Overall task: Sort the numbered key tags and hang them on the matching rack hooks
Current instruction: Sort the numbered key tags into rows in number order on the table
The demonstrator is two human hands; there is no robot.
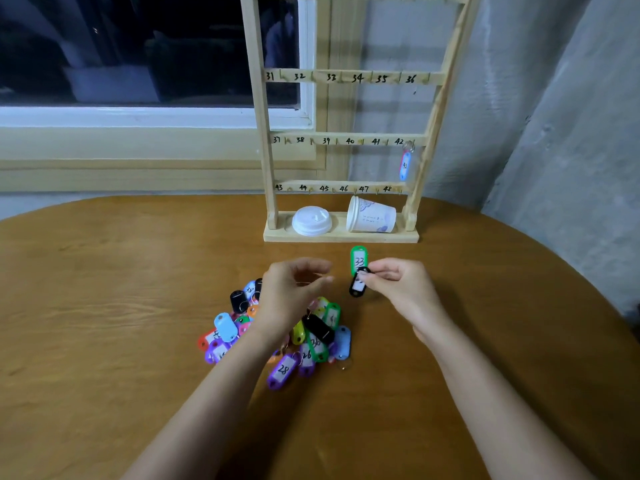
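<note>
R hand (391, 282) pinches black tag (357, 287), 33 tag (358, 259) sticking up at its 12, prob. to read nos. Pile (287, 337) sits at 7. L hand (294, 289) hovers over pile, fingers curled; can't tell if holding anything. Rack (341, 77) at 12.

The counter (104, 271) gives passing room left and right of the tag pile (277, 337). At the far side the rack (341, 140) blocks reach, with a tipped cup (372, 216) and lid (311, 220) filling its base.
</note>
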